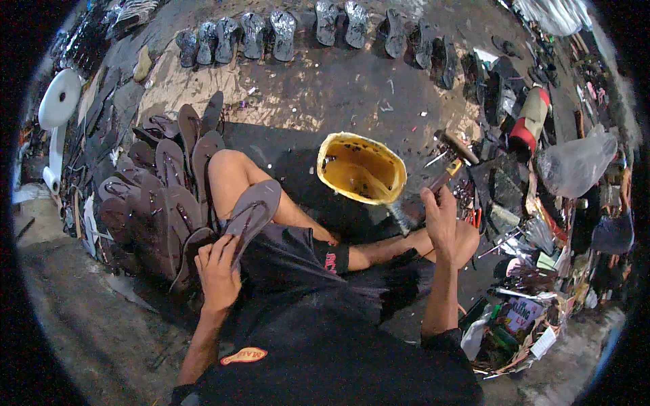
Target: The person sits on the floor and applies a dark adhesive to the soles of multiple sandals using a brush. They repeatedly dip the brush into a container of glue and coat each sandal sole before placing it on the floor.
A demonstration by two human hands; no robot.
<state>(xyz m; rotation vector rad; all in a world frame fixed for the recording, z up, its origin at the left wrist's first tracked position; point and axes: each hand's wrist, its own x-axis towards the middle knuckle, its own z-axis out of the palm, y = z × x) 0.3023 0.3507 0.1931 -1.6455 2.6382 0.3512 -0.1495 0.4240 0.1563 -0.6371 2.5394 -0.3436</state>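
Note:
My left hand is closed on the heel end of a dark brown flip-flop, tilted above my left knee. Beside that hand, many similar brown flip-flops stand and lean in a pile on the left. Over my right knee, my right hand is closed on a tool with a brown body and a yellow end; its exact kind is unclear. Left of this hand sits a yellow-rimmed container with amber, glue-like residue inside. A greyish brush-like thing lies at its near edge.
Glossy dark soles stand in a row along the far side. A hammer lies beyond my right hand. Farther right are a red-and-beige can, a clear plastic bag and a basket of scraps. A white roll is far left.

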